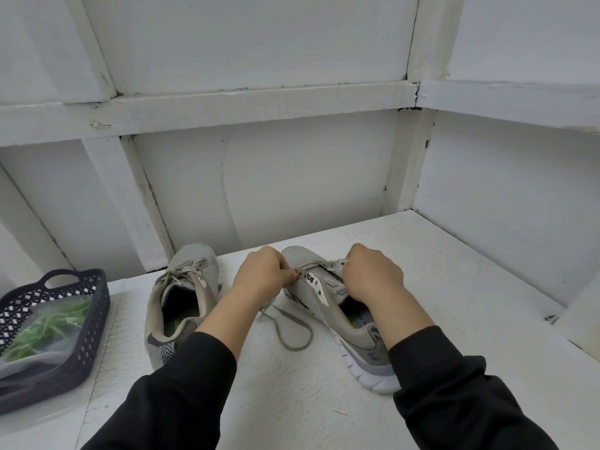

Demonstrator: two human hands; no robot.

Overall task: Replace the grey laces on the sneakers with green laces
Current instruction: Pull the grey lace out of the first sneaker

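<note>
Two grey sneakers stand on a white table (292, 401), toes to the far side, heels toward the person; the left sneaker (181, 293) is upright and laced in grey up to its top eyelets. The right sneaker (363, 345) is tilted a little to the left, so that its white sole shows at the near right; both hands are at its front part.

The left hand (259, 271) is closed, with the fingers curled in; thumb and fingertip pinch the lace (292, 329) just at the left row of eyelets. From there the grey lace hangs down and lies on the table as a loose loop, between the two sneakers. The right hand (370, 274) is also curled, knuckles up; it grips the right sneaker at the right eyelet strip, and its fingertips are hidden behind the hand. Both arms are in black sleeves (181, 394).

At the near left a dark basket (94, 306) with open-work walls stands on the table, well apart from the hands; inside it is a clear bag (61, 344), and through the bag the green laces (48, 323) show. Behind the table there is a white panelled wall (292, 177).
</note>
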